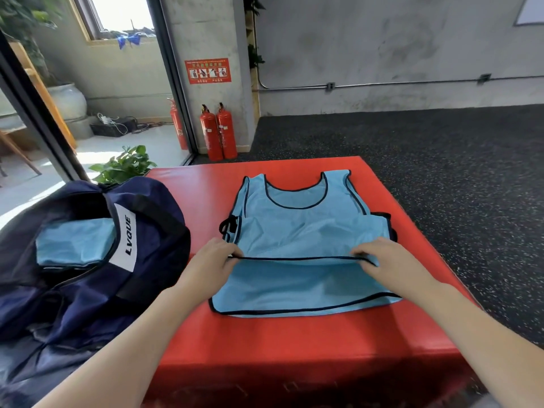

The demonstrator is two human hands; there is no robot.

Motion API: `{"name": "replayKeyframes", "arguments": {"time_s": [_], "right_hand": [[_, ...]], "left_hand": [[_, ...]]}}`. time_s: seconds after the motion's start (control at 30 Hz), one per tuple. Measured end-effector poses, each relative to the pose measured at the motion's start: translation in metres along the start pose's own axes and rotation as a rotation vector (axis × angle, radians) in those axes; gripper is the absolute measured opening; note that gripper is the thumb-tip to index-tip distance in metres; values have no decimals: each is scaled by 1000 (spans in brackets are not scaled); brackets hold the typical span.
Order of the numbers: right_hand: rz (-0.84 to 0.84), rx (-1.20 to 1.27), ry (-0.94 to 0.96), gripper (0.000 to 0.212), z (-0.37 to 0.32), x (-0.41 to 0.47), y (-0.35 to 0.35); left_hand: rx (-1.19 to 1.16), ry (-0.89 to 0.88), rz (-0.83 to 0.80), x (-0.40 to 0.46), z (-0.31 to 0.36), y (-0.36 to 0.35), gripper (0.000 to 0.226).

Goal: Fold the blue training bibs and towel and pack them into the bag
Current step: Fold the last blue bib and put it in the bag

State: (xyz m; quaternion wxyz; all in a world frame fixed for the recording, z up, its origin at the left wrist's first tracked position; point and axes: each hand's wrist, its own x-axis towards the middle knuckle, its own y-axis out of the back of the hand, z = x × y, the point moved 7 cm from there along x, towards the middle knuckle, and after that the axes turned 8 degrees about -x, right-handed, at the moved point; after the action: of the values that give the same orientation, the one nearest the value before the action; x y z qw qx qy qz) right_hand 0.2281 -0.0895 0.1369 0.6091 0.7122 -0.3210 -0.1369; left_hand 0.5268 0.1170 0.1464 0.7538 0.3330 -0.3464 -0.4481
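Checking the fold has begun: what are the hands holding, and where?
Both the left hand and right hand pinch the blue bib by its black-trimmed front hem, one near each end.

bib [297, 231] is thin light-blue mesh cloth with dark piping, a bit sheer; mat [265, 334] under it looks like smooth red vinyl with a slight sheen; bag [88, 290] is dark navy nylon-ish fabric, crinkly, with a white label; floor [441, 142] is rough black speckled rubber; wall [382, 48] is bare matt concrete; extinguishers [218, 132] are glossy red metal.
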Motion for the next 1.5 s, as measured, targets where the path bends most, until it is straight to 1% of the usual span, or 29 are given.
{"name": "replayKeyframes", "arguments": {"time_s": [0.07, 0.1, 0.17, 0.2, 0.3, 0.33, 0.43, 0.5, 0.57, 0.6, 0.63, 0.7, 0.73, 0.77, 0.8, 0.87, 0.93, 0.97, 1.07, 1.17, 1.27, 1.37, 1.5], "right_hand": [[21, 115, -42, 32, 11, -7, 3], [36, 153, -64, 32, 16, -10, 5], [69, 146, -81, 26, 23, -16, 12], [70, 106, -66, 26, 25, -20, 14], [19, -5, 44, 52, 24, -33, 16], [-10, -28, 99, 55, 23, -37, 12], [-124, -191, 199, 43, 26, -45, -6], [-188, -239, 198, 33, 24, -51, -13], [-211, -210, 179, 22, 23, -57, -13], [-214, -208, 185, 19, 21, -59, -11], [-221, -209, 189, 19, 19, -61, -10], [-235, -178, 177, 20, 21, -63, -10], [-239, -168, 170, 16, 21, -63, -9], [-232, -157, 157, 10, 23, -62, -9], [-217, -148, 148, 7, 24, -62, -8], [-182, -119, 110, 19, 27, -64, -4], [-137, -84, 69, 27, 28, -66, 2], [-116, -73, 59, 28, 27, -67, 5], [-66, -74, 62, 24, 22, -69, 15], [30, -115, 101, 13, 17, -68, 28], [196, -113, 111, 15, 12, -66, 57], [400, -15, 80, 20, 2, -65, 108], [590, 171, -27, 13, -14, -58, 196]], "left_hand": [[-47, -1, 17, -5, -3, 6, 18], [-68, 2, 28, -9, -4, 9, 18], [-98, 3, 49, -16, -5, 15, 21], [-96, -11, 57, -20, -5, 18, 27], [-53, -134, 42, -31, 0, 23, 44], [-23, -169, 11, -35, 1, 21, 46], [75, -159, -101, -46, -4, 10, 46], [105, -157, -158, -53, -6, 2, 45], [112, -150, -223, -61, -5, -7, 34], [112, -140, -236, -64, -5, -11, 27], [113, -132, -242, -67, -5, -13, 24], [123, -109, -248, -69, -7, -16, 41], [125, -106, -253, -71, -8, -16, 48], [124, -116, -251, -71, -6, -15, 48], [129, -135, -249, -72, -4, -15, 43], [142, -192, -229, -74, 3, -14, 28], [150, -209, -213, -76, 6, -14, 19], [144, -204, -205, -76, 5, -15, 17], [126, -162, -153, -77, 4, -12, 22], [88, -142, -22, -76, 9, 6, 19], [49, -92, 95, -69, 18, 36, 18], [17, -25, 203, -54, 37, 75, 16], [-90, -12, 439, -38, 98, 158, 13]]}}
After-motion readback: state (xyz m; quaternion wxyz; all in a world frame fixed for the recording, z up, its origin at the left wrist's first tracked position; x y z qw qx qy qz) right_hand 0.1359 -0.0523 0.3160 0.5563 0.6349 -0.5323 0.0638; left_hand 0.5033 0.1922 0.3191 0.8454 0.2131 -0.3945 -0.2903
